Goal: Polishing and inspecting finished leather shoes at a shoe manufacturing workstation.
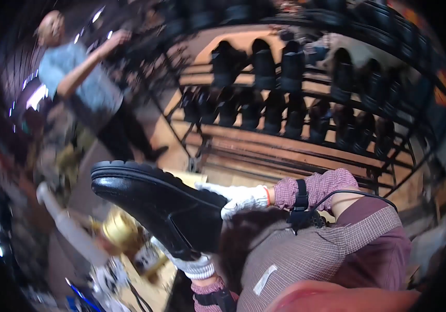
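Note:
A black leather shoe is held up in front of me, tilted, with its toe to the left and its thick ridged sole along the upper side. My right hand, in a white knit glove, grips it near the rear end on the sole side. From below, my left hand, gloved alike, holds the upper; its fingers are partly hidden behind the shoe. Dark straps circle both of my checked sleeves, and a black cable runs from the right one.
A metal rack with several rows of dark shoes stands beyond my hands. At the left another person in a light blue shirt stands with an arm reaching toward the rack. A yellow machine part and a grey post are at the lower left.

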`<action>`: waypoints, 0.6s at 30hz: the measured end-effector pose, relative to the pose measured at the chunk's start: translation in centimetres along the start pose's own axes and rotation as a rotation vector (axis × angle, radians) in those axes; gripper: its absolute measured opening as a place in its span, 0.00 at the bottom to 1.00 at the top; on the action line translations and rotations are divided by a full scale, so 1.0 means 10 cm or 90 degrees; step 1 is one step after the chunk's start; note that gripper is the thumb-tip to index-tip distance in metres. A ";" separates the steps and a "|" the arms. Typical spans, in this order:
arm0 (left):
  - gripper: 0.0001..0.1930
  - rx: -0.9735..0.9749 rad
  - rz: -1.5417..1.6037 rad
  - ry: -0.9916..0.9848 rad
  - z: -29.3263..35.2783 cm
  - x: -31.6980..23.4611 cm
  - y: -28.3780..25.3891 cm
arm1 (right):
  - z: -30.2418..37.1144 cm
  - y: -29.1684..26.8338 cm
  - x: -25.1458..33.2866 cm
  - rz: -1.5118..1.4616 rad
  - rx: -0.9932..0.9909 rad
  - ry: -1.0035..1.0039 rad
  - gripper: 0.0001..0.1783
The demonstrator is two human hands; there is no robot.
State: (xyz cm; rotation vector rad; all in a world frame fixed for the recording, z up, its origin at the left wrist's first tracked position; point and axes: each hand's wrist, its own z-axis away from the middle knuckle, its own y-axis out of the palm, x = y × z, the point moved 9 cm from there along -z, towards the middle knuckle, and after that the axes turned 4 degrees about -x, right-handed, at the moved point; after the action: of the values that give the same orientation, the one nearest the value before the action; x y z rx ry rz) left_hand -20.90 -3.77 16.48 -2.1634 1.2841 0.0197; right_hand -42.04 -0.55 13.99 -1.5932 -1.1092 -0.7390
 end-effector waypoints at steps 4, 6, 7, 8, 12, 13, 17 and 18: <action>0.41 -0.046 0.226 0.008 -0.61 -0.40 -0.12 | 0.22 -0.32 0.67 -0.080 -0.060 -0.072 0.46; 0.41 -0.030 0.290 0.030 -0.94 -0.77 -0.27 | 0.41 -0.62 0.96 -0.286 -0.155 -0.003 0.40; 0.41 -0.030 0.289 0.044 -1.06 -0.83 -0.33 | 0.46 -0.82 1.38 -0.300 -0.226 -0.095 0.36; 0.40 -0.051 0.189 0.133 -1.20 -0.96 -0.42 | 0.43 -0.91 1.53 -0.300 -0.225 -0.108 0.36; 0.41 0.296 1.089 -0.021 -1.47 -1.39 -0.34 | 0.45 -1.51 1.66 -0.695 -0.180 -0.368 0.16; 0.41 0.516 1.569 -0.206 -1.43 -1.61 -0.37 | 0.44 -1.71 1.43 -0.707 -0.145 -0.420 0.16; 0.40 0.384 1.442 -0.267 -1.06 -1.16 -0.41 | 0.42 -2.21 2.20 -0.441 -0.292 -0.443 0.28; 0.39 0.322 1.395 -0.332 -0.97 -0.97 -0.33 | 0.31 -2.34 2.15 -0.729 -0.199 -0.400 0.32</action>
State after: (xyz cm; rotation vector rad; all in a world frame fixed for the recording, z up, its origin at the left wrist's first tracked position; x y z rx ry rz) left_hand -26.17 0.03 28.98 0.3921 2.1540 0.8722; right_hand -55.42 10.21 40.89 -1.3653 -2.5503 -1.2005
